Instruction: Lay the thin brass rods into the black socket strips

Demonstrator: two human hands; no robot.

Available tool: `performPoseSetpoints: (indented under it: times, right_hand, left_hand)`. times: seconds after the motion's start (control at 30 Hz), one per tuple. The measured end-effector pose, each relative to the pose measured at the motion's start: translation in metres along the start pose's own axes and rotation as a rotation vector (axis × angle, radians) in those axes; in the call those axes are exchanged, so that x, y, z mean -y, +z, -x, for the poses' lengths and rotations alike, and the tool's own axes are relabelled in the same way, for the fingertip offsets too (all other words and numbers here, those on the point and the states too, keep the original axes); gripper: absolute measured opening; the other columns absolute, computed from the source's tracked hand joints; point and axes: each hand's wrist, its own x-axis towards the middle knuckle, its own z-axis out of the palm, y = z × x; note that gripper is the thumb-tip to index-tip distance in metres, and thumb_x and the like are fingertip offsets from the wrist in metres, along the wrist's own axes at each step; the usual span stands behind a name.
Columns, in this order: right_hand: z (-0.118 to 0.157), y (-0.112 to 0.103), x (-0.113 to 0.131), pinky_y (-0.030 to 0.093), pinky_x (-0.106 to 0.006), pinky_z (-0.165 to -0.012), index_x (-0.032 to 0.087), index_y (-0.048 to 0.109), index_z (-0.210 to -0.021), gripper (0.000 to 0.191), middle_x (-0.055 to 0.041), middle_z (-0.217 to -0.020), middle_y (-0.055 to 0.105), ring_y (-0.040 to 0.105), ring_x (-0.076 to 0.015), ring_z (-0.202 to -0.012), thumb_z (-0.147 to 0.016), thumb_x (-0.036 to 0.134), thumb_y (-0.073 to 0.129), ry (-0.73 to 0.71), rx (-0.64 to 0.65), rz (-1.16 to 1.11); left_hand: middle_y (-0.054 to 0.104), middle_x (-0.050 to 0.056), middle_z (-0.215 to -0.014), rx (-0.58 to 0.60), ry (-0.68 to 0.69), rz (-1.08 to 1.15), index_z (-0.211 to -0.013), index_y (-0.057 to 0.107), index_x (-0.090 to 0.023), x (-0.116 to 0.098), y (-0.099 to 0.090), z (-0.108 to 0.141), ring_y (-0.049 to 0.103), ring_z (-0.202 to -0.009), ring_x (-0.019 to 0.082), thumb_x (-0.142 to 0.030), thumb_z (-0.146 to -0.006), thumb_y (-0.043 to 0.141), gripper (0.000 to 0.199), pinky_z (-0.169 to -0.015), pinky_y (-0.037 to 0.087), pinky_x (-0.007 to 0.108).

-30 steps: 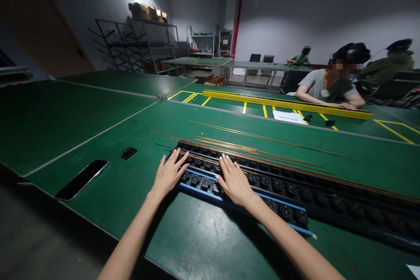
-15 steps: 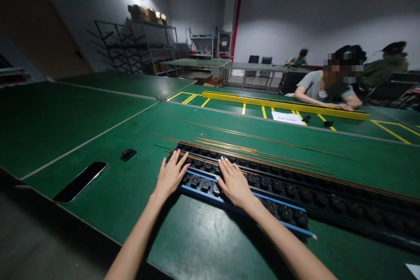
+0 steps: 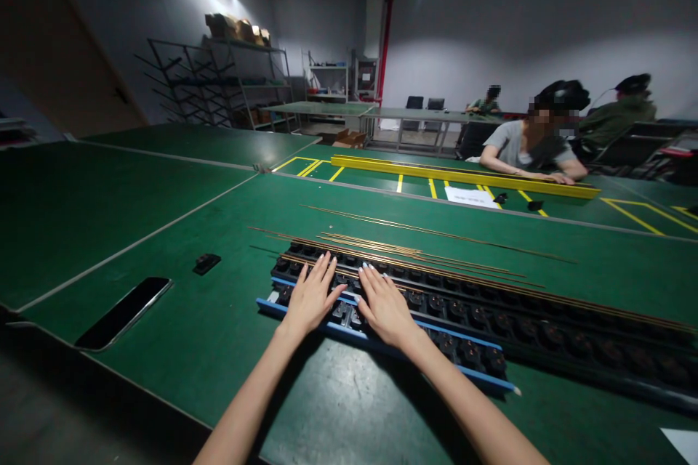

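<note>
I log left hand [image 3: 315,294] and right hand [image 3: 388,305] spread wide, flat across the blue-edged rail [image 3: 355,320]; I judge it stiff, fairly light, best held near both ends.

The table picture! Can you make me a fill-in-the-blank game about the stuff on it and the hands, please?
1. The left hand and right hand are turned palm ____.
2. The strip along the near edge of the black rows is coloured ____.
3. The phone lies nearer the ____ hand.
4. The long bar on the table's far side is coloured ____.

Missing words: down; blue; left; yellow.
</note>
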Motion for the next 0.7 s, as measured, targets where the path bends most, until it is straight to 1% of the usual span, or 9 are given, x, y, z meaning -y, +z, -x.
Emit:
performPoseSetpoints:
  times: [0.13,0.2,0.3,0.47,0.57,0.7]
  right_hand:
    - [-0.001,-0.002,0.001,0.024,-0.042,-0.112,0.009,0.031,-0.143,0.057,-0.0105,-0.149,0.028,0.024,-0.0214,-0.138,-0.093,0.036,0.029,0.007,0.014,-0.013]
    - [-0.001,-0.002,0.001,0.024,-0.042,-0.112,0.009,0.032,-0.142,0.056,-0.0112,-0.149,0.029,0.025,-0.0216,-0.138,-0.092,0.034,0.030,0.011,0.015,-0.021]
    - [-0.001,-0.001,0.002,0.024,-0.041,-0.112,0.008,0.033,-0.142,0.057,-0.0111,-0.149,0.029,0.025,-0.0210,-0.138,-0.090,0.031,0.032,0.014,0.006,-0.031]
    - [0.000,0.000,0.002,0.022,-0.041,-0.113,0.009,0.032,-0.143,0.057,-0.0096,-0.149,0.027,0.022,-0.0194,-0.139,-0.089,0.029,0.030,0.026,-0.004,-0.047]
    - [0.000,0.000,0.003,0.020,-0.039,-0.113,0.007,0.030,-0.143,0.058,-0.0097,-0.150,0.025,0.020,-0.0192,-0.139,-0.090,0.030,0.029,0.043,0.013,-0.064]
    - [-0.001,-0.001,0.005,0.019,-0.040,-0.114,0.006,0.030,-0.143,0.058,-0.0103,-0.150,0.025,0.020,-0.0198,-0.139,-0.090,0.030,0.028,0.068,0.038,-0.085]
  left_hand:
    - [0.026,0.009,-0.151,-0.011,0.113,0.025,-0.145,0.023,-0.019,-0.006,0.002,-0.002,0.024,-0.139,0.021,-0.050,-0.094,0.027,0.060,-0.111,0.028,0.044]
    - [0.027,0.009,-0.151,-0.016,0.150,0.036,-0.145,0.020,-0.019,-0.009,0.001,-0.004,0.025,-0.139,0.020,-0.046,-0.095,0.027,0.058,-0.111,0.028,0.042]
    - [0.029,0.009,-0.150,-0.009,0.184,0.043,-0.145,0.021,-0.018,-0.015,0.002,-0.007,0.027,-0.138,0.018,-0.038,-0.096,0.025,0.053,-0.112,0.026,0.042]
    - [0.031,0.009,-0.149,-0.018,0.173,0.040,-0.144,0.024,-0.013,-0.023,0.009,-0.006,0.025,-0.138,0.019,-0.028,-0.093,0.027,0.053,-0.113,0.025,0.042]
    - [0.030,0.011,-0.149,0.003,0.167,0.048,-0.143,0.027,-0.010,-0.024,0.010,-0.005,0.024,-0.139,0.020,-0.026,-0.092,0.028,0.053,-0.113,0.025,0.042]
    - [0.028,0.012,-0.150,0.029,0.168,0.083,-0.142,0.028,-0.009,-0.023,0.009,-0.006,0.022,-0.139,0.020,-0.024,-0.091,0.028,0.053,-0.112,0.027,0.041]
